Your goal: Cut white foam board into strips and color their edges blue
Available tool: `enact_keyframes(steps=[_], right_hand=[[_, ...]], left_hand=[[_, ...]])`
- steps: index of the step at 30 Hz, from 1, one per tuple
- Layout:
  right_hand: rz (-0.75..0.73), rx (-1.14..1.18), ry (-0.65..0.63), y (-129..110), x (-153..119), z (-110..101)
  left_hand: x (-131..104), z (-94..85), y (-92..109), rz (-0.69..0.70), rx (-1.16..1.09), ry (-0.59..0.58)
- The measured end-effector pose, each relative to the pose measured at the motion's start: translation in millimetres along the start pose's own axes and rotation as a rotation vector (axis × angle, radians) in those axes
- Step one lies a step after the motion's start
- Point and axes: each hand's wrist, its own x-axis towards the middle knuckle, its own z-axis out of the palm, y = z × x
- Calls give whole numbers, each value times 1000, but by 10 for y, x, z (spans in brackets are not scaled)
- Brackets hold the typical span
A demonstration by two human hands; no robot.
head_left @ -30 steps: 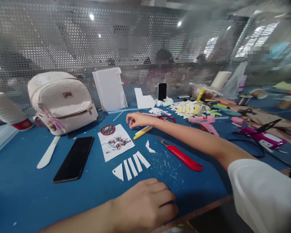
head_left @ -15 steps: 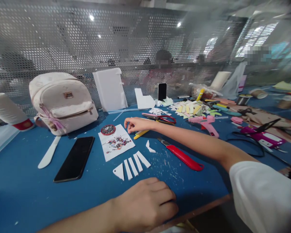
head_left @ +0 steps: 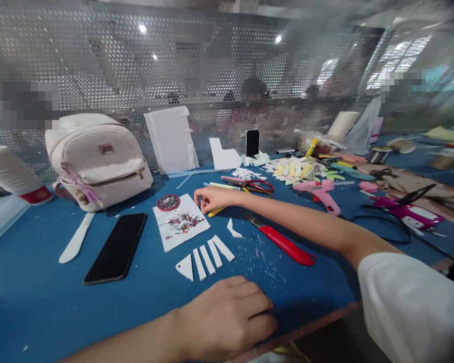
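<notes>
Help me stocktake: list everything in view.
Table: one, blue, below
Screen: one, grey, back
Backpack: one, pale, left
Cups: one stack, white, left
Phones: two, black, left and back
Knife: one, white, left
Paper: one, white, centre
Dish: one, red, on paper
Specks: many, multicoloured, on paper
Cutouts: six, white, centre
Pens: count unclear, yellow, centre
Cutter: one, red, right
Scissors: one, red, back centre
Glue gun: one, pink, right
Scraps: uncountable, pale, back right
Boards: two, white, back
Clutter: uncountable, mixed, far right
Left hand: one, front
Right hand: one, by paper

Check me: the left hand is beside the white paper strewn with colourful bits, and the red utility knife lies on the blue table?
Wrong hand: the head view shows the right hand beside that white paper. The rest stands.
</notes>
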Motion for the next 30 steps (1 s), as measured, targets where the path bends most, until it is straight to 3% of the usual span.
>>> enact_keyframes(steps=[6,14,18,23,26,30], right_hand=[[-75,83,-4,-151,2,51],[-139,245,-70,-109,-4,62],[-184,273,-57,-201,-202,-35],[-172,272,-66,-401,-661,-190],[-53,48,24,-508,-1030,-235],[185,-533,178,-535,-1580,-98]], left_hand=[[16,-9,5,0,-12,4],[0,28,-6,-7,-31,14],[4,27,-2,-10,-39,22],[36,-4,12,-16,-46,32],[63,-33,22,-17,-47,58],[80,-28,43,-2,-43,131]])
